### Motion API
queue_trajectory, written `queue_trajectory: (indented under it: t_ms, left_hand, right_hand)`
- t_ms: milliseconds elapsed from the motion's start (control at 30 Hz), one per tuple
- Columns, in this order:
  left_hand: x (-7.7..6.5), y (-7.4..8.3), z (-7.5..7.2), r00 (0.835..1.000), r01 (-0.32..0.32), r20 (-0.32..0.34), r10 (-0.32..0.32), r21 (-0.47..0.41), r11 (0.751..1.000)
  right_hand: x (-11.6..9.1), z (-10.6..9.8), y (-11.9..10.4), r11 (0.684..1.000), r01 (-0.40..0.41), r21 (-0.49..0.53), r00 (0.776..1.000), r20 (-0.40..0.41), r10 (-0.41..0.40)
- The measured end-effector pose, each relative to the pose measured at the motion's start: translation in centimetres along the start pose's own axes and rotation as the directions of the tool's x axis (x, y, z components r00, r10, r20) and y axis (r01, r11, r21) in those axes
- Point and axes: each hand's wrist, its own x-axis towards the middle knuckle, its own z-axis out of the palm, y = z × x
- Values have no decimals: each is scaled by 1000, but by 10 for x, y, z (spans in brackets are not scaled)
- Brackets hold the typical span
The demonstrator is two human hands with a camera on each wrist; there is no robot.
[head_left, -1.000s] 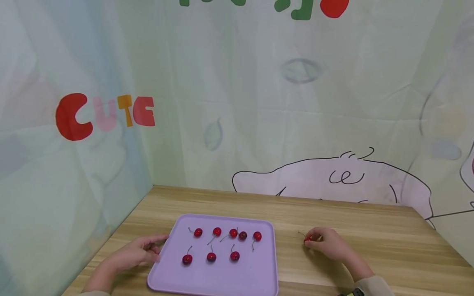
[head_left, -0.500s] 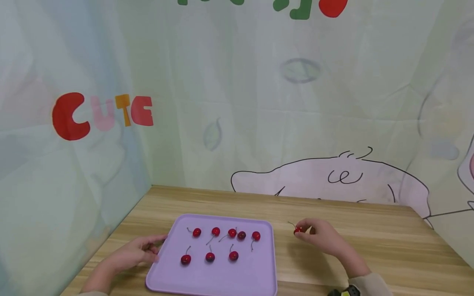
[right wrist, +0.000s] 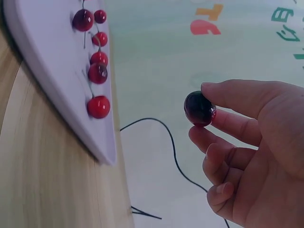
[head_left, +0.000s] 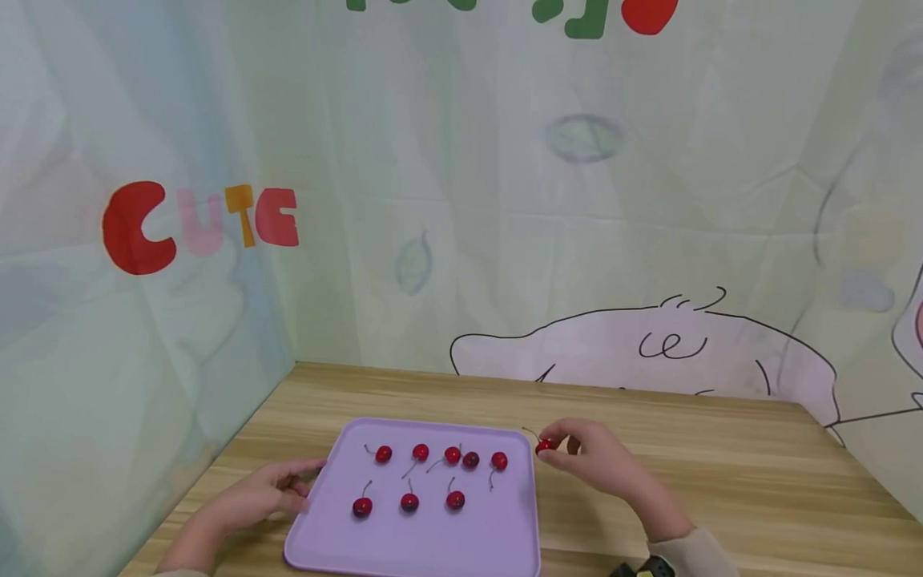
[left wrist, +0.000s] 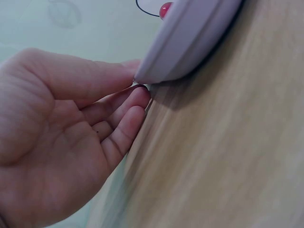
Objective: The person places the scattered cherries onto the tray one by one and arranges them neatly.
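My right hand pinches a dark red cherry between thumb and fingertips, just off the right rim of the lilac tray. In the head view its thin stem points up and left. Several cherries with stems lie on the tray in two rows; one is the front-left cherry, another the back-right cherry. At the tray's left rim my left hand rests with thumb and index finger spread along the edge. The left wrist view has the thumb tip right at the rim, while the index fingertip is hidden.
The tray lies on a wood-grain table. Behind it hangs a printed cloth backdrop, and another cloth side closes off the left. A dark strap with a yellow piece shows at my right wrist.
My right hand has carried the cherry up and left, from over the table at the right to the tray's right rim. The left hand and the tray have stayed in place.
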Motion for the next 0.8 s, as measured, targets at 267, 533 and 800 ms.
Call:
queue_trajectory:
  t_ms: [267, 533, 800]
  left_hand:
    - [0, 1, -1, 1000, -4, 12, 4, -17, 1000]
    - [0, 1, -1, 1000, -2, 20, 3, -34, 999]
    - [1, 0, 0, 1000, -3, 17, 4, -11, 1000]
  right_hand:
    - [4, 11, -12, 999, 39, 36, 999, 30, -40]
    - [5, 20, -21, 996, 35, 79, 996, 83, -41]
    - [6, 33, -20, 997, 50, 61, 990, 126, -57]
